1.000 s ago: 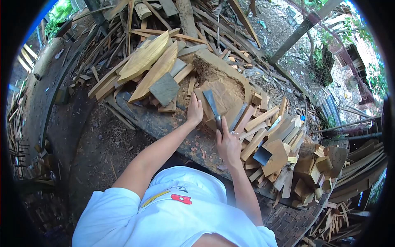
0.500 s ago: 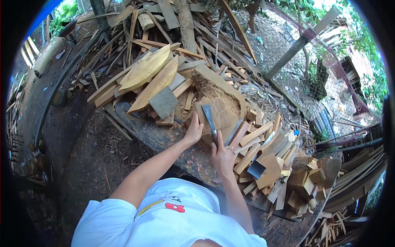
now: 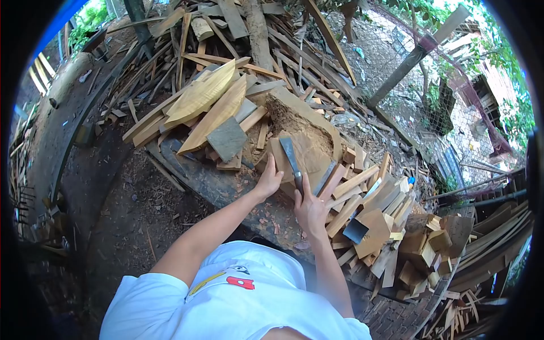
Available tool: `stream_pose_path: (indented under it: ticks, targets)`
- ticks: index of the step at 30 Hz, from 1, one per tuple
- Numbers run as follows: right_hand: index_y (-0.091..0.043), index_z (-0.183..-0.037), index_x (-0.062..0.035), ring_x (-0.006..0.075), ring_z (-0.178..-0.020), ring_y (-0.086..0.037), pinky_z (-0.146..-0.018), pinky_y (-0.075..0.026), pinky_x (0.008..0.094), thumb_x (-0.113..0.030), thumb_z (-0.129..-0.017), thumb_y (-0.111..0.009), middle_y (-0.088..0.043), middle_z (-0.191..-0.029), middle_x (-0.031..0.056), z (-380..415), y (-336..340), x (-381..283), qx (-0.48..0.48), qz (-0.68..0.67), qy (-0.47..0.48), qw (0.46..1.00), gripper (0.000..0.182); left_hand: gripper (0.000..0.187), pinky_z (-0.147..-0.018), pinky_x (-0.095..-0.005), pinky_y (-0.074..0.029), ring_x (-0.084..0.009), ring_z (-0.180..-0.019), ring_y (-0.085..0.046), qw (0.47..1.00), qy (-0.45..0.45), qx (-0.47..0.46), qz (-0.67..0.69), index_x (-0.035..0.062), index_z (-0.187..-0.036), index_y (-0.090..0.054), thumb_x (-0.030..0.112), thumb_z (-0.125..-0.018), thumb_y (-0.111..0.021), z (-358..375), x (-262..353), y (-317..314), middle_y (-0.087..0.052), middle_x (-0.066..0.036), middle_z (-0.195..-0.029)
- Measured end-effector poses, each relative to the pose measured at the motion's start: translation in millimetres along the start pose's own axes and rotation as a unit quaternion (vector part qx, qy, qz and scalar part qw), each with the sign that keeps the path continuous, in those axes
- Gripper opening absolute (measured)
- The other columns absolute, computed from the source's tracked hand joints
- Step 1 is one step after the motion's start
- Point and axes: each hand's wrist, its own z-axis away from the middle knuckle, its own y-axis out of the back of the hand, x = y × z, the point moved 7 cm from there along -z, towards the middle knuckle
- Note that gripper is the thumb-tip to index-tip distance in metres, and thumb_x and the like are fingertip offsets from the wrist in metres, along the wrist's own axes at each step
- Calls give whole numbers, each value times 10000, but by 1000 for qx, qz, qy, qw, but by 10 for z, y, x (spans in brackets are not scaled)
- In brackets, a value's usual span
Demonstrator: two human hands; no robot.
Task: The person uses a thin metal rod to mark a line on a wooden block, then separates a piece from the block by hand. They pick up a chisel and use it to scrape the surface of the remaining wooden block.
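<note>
My right hand (image 3: 311, 211) is closed around the handle of a chisel (image 3: 290, 156) with a dark flat blade that widens toward its far end. The blade points away from me and lies over a pale wooden block (image 3: 276, 154). My left hand (image 3: 269, 180) grips the near left side of that block, thumb up along its edge. Behind the block sits a big hollowed piece of wood (image 3: 314, 122) with a rough, crumbly inside. The handle is mostly hidden in my right fingers.
Shaped wooden pieces (image 3: 201, 97) and a grey square block (image 3: 226, 139) lie at the left of the workbench (image 3: 218, 190). Stacked offcuts (image 3: 354, 184) and a dark square plate (image 3: 355, 230) are on the right. A scrap wood pile and wire fence (image 3: 422, 85) stand beyond.
The chisel blade has turned slightly, and my right hand has shifted a little to the right and down. My left hand stays on the block. The whole view has shifted slightly.
</note>
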Motion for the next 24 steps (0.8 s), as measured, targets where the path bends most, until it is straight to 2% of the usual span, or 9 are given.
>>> stream_pose_path:
  ticks: [2,5,7,11,13,18,20,22,24]
  targets:
    - [-408,-1464,-183,391,-600,-661,-520,-513,472,-300,-963,-538,-657,-656,196,189,88,41,-10,-12,5,1000,531,778,-1192,-340,-165,-282,-1496,-127,1000,-6,-19,17,4,-1546,65,92,-977,-458,1,-56,-19,-75,-214,-1620]
    - [-394,-1479,-210,414,-716,-680,-614,-525,503,-276,-952,-549,-677,-800,250,503,98,217,-125,-60,-67,988,553,795,-1190,-340,-165,-277,-1494,-124,999,-2,-33,37,2,-1544,76,78,-970,-468,46,-58,-26,-63,-219,-1619]
    - [-366,-1493,-196,403,-629,-666,-524,-527,484,-289,-959,-549,-668,-738,224,565,135,239,-125,-49,-51,990,572,800,-1190,-340,-165,-276,-1494,-121,998,7,-37,40,0,-1544,78,72,-967,-472,84,-44,-21,-56,-222,-1619]
    - [-369,-1490,-179,404,-626,-663,-536,-522,487,-291,-957,-557,-666,-723,224,152,-4,111,-40,-9,10,999,577,789,-1187,-343,-178,-280,-1490,-137,1000,-18,-22,9,-4,-1543,71,69,-972,-469,73,-33,-25,-76,-229,-1615]
    - [-374,-1486,-199,427,-671,-661,-575,-521,500,-290,-965,-547,-674,-753,227,-119,-73,-10,-61,-30,-13,998,557,794,-1215,-344,-114,-306,-1507,-59,999,-7,-33,42,-45,-1531,30,72,-945,-493,73,-36,-28,-22,-231,-1618]
    - [-369,-1490,-221,456,-728,-659,-629,-524,511,-290,-973,-535,-682,-792,229,20,-76,76,-99,-49,-30,993,547,731,-1165,-382,-273,-360,-1428,-314,999,-14,50,-14,-31,-1526,-148,107,-926,-542,114,-67,18,-290,-269,-1541]
    - [-369,-1495,-165,396,-612,-662,-534,-523,468,-269,-953,-568,-652,-674,214,326,37,182,-56,-22,28,998,587,731,-1159,-386,-284,-363,-1419,-330,999,14,43,-9,-31,-1524,-163,108,-917,-548,201,-10,13,-308,-270,-1533]
    - [-367,-1495,-166,395,-614,-664,-533,-526,466,-266,-952,-569,-657,-698,220,523,143,248,-96,-39,13,995,588,732,-1154,-390,-295,-366,-1410,-345,998,41,40,-5,-30,-1521,-179,109,-908,-553,234,-28,-9,-325,-270,-1524]
    - [-375,-1489,-173,392,-612,-666,-534,-533,465,-269,-950,-568,-663,-736,228,541,151,246,-130,-65,-10,989,580,730,-1136,-399,-319,-376,-1387,-379,998,4,62,16,-32,-1515,-203,101,-890,-558,228,-13,-20,-358,-279,-1502]
